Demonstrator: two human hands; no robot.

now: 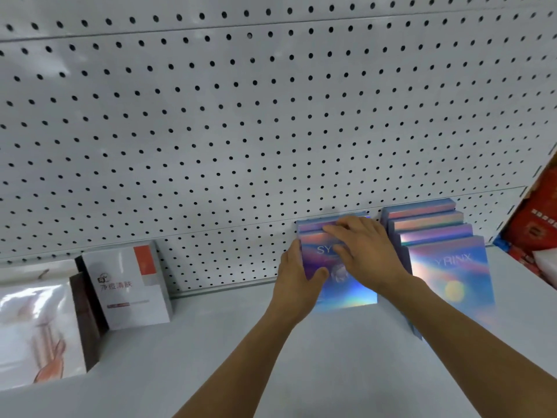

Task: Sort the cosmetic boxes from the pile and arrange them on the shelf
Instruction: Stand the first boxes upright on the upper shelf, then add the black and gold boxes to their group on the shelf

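While our left hand (297,274) grips the shiny box (346,289) by its side, our right hand (366,247) lies flat on top, fingers straight.

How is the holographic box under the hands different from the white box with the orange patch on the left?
The holographic box is iridescent blue-pink; the white box is plain with an orange patch. The left hand grips the holographic box and the right hand rests on it; nothing touches the white box. Both stand on the shelf.
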